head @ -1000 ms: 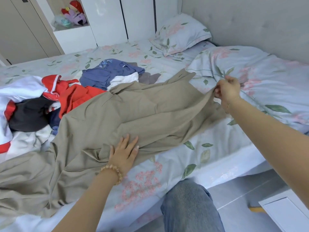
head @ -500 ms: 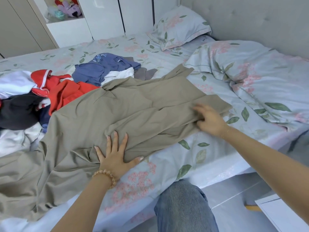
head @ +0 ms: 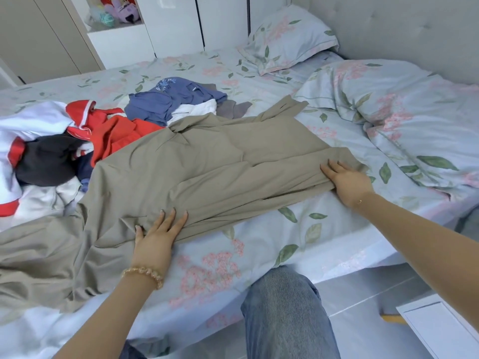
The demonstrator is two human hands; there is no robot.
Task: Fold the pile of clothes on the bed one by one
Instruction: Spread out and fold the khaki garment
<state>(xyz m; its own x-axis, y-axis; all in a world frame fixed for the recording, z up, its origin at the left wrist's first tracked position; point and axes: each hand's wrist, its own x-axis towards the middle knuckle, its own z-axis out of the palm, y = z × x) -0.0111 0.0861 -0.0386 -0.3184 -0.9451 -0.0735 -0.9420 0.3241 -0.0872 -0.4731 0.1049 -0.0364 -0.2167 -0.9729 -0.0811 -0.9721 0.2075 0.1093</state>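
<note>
nearest the camera, a knee in blue jeans (head: 285,312) is seen just beyond the near edge of the bed (head: 259,244). on the bed's floral sheet a large khaki garment (head: 207,172) is spread, its right part laid fairly flat and its left part rumpled toward the near left edge of the bed. the left hand (head: 158,234), with a beaded bracelet (head: 143,274) at the wrist, is laid flat on the garment's near edge, fingers straight and slightly spread — nothing is gripped. the right hand (head: 350,180) is pressed flat on the garment's right end, fingers extended and apart. beyond the garment, toward the left of the bed, the pile of clothes (head: 77,141) is found — red, white, black and blue pieces heaped together, partly overlapped by the khaki cloth. to the right of the garment a bunched floral duvet (head: 401,112) is lying, and farther back a matching pillow (head: 287,40) is set by the padded headboard (head: 388,29).
</note>
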